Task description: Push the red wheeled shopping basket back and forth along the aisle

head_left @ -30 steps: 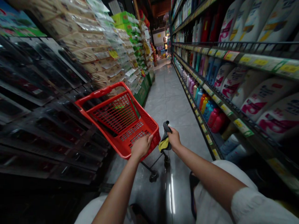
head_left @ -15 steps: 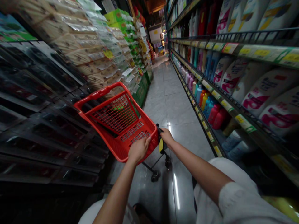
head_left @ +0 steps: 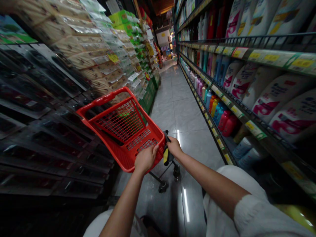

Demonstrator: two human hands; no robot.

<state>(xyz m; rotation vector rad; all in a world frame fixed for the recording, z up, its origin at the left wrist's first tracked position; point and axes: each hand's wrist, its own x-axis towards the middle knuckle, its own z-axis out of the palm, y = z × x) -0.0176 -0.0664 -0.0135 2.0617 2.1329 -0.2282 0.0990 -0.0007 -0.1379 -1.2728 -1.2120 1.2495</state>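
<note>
A red plastic shopping cart [head_left: 111,141] stands tilted in view just ahead of me, its lattice basket on a dark frame with small black wheels. My left hand [head_left: 145,158] is closed on the near side of the basket, thumb along the rim; its fingertips are partly hidden. To the right, my right hand [head_left: 174,147] grips a black fitting with a yellow patch [head_left: 166,156] at the cart's near right corner. The fingers of that hand wrap around the dark part, and some are out of sight.
Shelves of shampoo bottles [head_left: 274,95] with a price-tag rail [head_left: 259,56] line the right side. At left rise stacked tissue packs [head_left: 84,46] and hanging packaged goods [head_left: 44,131]. A grey tiled floor [head_left: 168,89] runs down the aisle between them.
The black fitting with the yellow patch has shifted slightly left and turned, along with my right hand. My left hand keeps its hold on the basket. The shelves have drifted slightly in view.
</note>
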